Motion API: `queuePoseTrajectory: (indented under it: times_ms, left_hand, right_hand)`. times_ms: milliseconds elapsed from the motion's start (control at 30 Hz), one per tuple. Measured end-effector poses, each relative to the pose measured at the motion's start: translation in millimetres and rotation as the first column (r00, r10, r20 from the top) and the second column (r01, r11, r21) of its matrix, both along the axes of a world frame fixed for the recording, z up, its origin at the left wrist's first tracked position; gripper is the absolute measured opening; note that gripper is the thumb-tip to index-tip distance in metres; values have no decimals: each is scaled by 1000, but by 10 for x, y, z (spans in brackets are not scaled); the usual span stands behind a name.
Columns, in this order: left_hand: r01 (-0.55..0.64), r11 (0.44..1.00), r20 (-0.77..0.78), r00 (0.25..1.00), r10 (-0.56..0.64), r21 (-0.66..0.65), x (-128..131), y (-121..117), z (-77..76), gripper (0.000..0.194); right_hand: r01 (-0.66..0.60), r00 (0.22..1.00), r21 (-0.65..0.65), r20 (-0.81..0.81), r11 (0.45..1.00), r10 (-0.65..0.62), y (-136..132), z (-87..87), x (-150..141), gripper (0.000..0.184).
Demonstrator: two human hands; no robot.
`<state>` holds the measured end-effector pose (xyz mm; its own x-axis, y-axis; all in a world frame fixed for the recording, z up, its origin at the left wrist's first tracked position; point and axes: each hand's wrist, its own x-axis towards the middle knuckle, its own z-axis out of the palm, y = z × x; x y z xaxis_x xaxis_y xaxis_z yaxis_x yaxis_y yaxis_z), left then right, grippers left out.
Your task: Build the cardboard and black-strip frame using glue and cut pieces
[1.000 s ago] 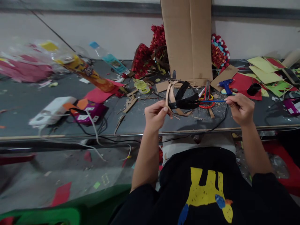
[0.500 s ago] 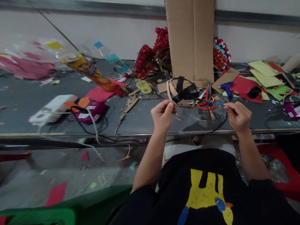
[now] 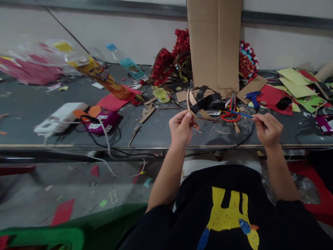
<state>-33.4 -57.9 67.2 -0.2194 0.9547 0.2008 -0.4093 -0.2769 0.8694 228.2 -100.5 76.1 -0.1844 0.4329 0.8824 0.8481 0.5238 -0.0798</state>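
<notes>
My left hand (image 3: 181,127) pinches the near left edge of an open ring-shaped frame of bent cardboard strips (image 3: 191,100), raised above the table's front. Glossy black bands (image 3: 206,102) cross this frame. Between the thumb and fingers of my right hand (image 3: 268,129) is one end of a thin blue stick (image 3: 241,114). It points left toward the black bands; whether its far tip touches them I cannot tell. Behind the stick lie red-and-yellow-handled scissors (image 3: 231,117), partly covered. A blue glue gun (image 3: 253,99) rests beyond my right hand.
Cardboard scraps litter the grey table (image 3: 156,133). A tall cardboard panel (image 3: 215,45) stands at the back, beside red flower-like pieces (image 3: 162,66). To the left are a power strip (image 3: 61,118), a purple box (image 3: 105,122), cables and a tilted orange drink bottle (image 3: 104,78). Coloured paper (image 3: 298,81) lies right.
The whole view has shifted slightly to the right. My right hand and the blue stick have moved a little to the right; both grips look the same.
</notes>
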Motion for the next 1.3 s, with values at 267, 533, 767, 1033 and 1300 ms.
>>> queuePoseTrajectory:
  times_ms: [267, 533, 767, 1033, 1300]
  left_hand:
    - [-4, 1000, 38, 999, 4, -13, -83, 48, -25, 34]
    - [-30, 999, 22, 999, 31, -17, -77, 51, -26, 35]
    - [27, 998, -8, 1000, -27, -54, 19, -6, -84, 37]
    - [32, 997, 26, 999, -30, -65, -23, -8, -95, 28]
    - [10, 998, 31, 999, -8, -54, -14, 4, -92, 33]
  right_hand:
    - [3, 1000, 18, 0, 1000, -3, 44, -93, 151, 7]
    - [26, 996, -6, -82, 1000, -26, 14, -85, 115, 8]
    - [-93, 994, -23, -67, 995, 91, -22, 18, -110, 10]
    - [15, 1000, -2, 10, 1000, -15, -2, -88, 148, 8]
    - [55, 998, 17, -31, 998, -55, -40, -76, 188, 6]
